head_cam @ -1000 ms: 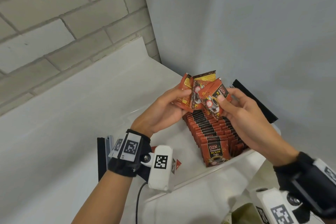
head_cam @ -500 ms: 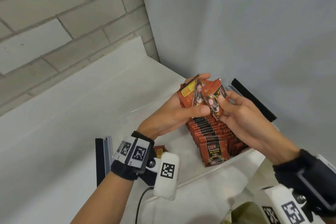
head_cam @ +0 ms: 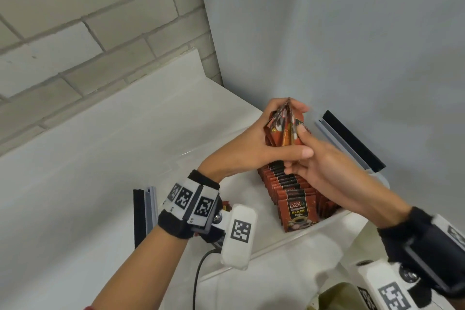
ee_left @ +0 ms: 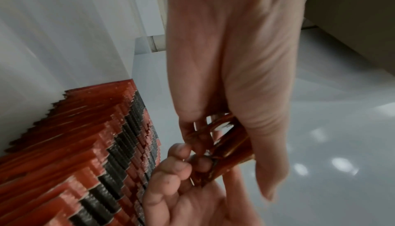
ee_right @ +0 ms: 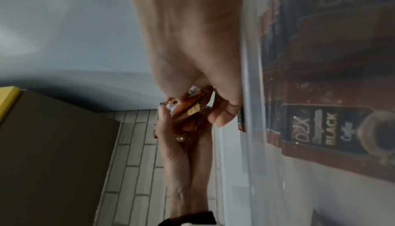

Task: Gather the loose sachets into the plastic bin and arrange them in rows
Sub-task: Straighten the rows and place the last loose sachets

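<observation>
The head view is evenly and softly lit, sharp in the middle, with slight motion smear on the right hand [head_cam: 327, 173]; straight lines of the brick wall [head_cam: 88, 20] bow toward the frame edges; faint shadows lie on the white surface [head_cam: 75, 171] beneath the arms; the left wrist view is blurred throughout, with bright glare spots on the glossy floor [ee_left: 342, 162]; the right wrist view is dim, soft and noisy, its near edges out of focus.

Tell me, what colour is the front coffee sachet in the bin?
The front sachet is reddish-brown with a black panel; the head view shows it best.
</observation>
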